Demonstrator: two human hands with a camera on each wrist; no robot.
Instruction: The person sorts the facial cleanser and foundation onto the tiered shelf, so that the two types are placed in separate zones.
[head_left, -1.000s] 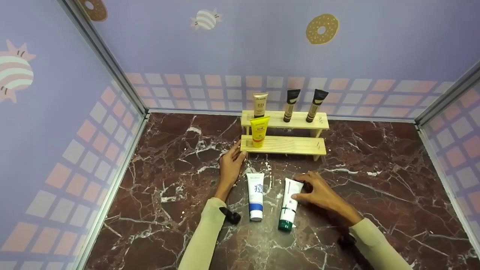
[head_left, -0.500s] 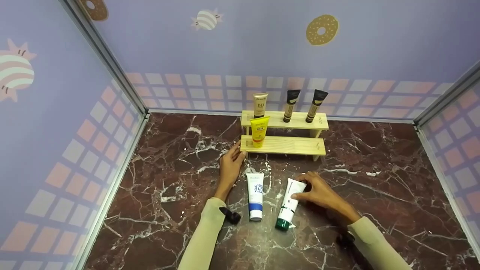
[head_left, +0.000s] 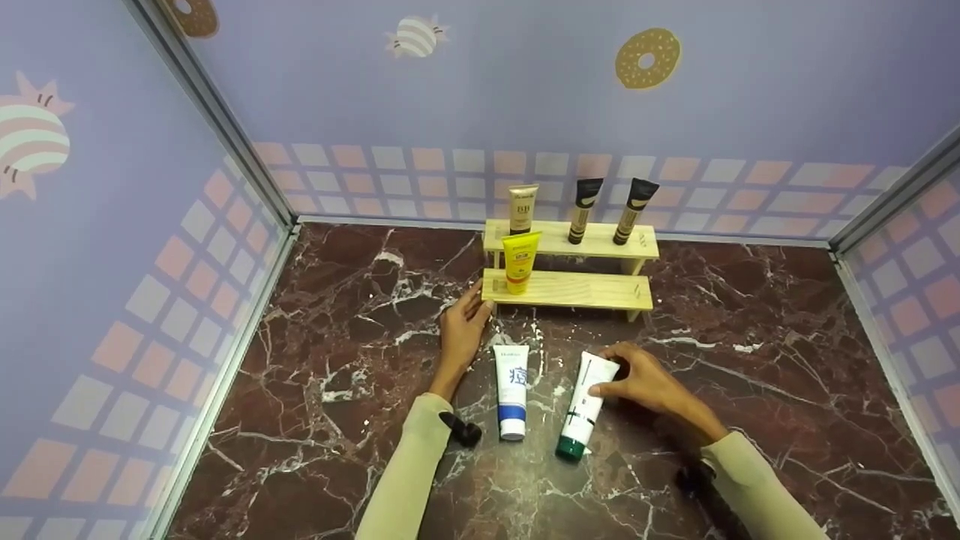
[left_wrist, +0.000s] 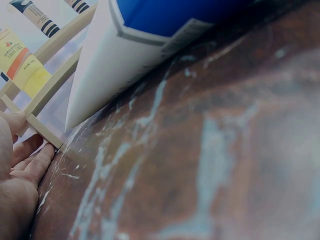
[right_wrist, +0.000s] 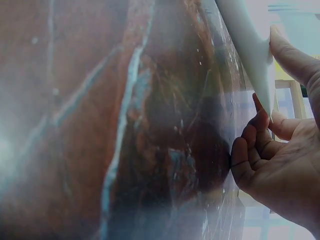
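Observation:
My right hand (head_left: 645,384) pinches a white squeeze tube (head_left: 589,397) with a green cap near its flat crimped end, the cap pointing toward me. In the right wrist view the thumb (right_wrist: 295,57) presses one face of the tube, with the other fingers curled beyond its end. My left hand (head_left: 461,330) holds the left end of a two-tier wooden display rack (head_left: 585,291), its thumb and fingers about the lower shelf's end. Between the hands lies a white tube with a blue band (head_left: 511,390), flat on the tabletop.
A yellow tube (head_left: 519,261) stands on the lower shelf's left. On the upper shelf stand a gold tube (head_left: 522,208) and two black-and-gold tubes (head_left: 585,210). The dark red marble-patterned table (head_left: 360,330) is bounded by patterned walls (head_left: 450,90).
The green-capped tube has turned slightly, its crimped end shifting right with my right hand. My left hand, the rack and the blue-banded tube stay in place.

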